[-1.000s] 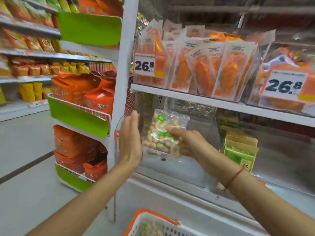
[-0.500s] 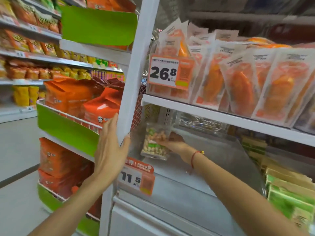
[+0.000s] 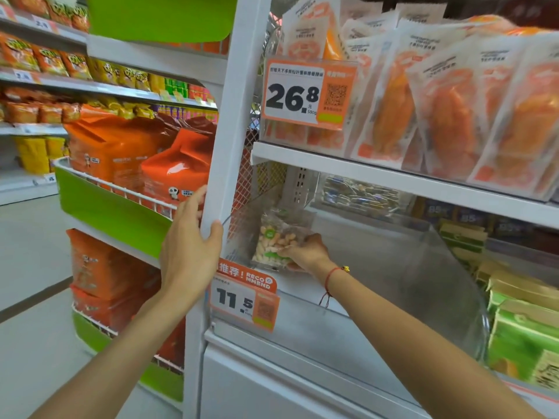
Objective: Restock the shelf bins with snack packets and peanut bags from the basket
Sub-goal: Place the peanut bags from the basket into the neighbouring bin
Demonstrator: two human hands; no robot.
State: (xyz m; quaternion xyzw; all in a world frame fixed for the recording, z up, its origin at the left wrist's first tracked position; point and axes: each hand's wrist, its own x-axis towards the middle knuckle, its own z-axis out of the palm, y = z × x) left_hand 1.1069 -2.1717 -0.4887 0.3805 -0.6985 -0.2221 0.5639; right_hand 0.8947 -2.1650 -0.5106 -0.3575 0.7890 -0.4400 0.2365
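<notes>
Peanut bag [image 3: 276,240] pinched in right grip [image 3: 305,252] inside clear shelf bin [image 3: 408,267]; white upright post [image 3: 223,176] clasped by left grip [image 3: 189,249].

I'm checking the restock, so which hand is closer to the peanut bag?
Right. The right hand holds the peanut bag inside the bin; the left hand grips the white shelf post beside it.

I see peanut bag [image 3: 276,237]: clear glossy plastic film. Bin [image 3: 417,267]: transparent hard plastic, smooth, slightly hazy. Shelf post [image 3: 233,116]: white painted metal, satin. Far-right orange packets [image 3: 447,116]: matt-looking pouches with clear windows. Left orange bags [image 3: 175,167]: shiny foil-like plastic. Price tag [image 3: 245,297]: glossy card.
</notes>
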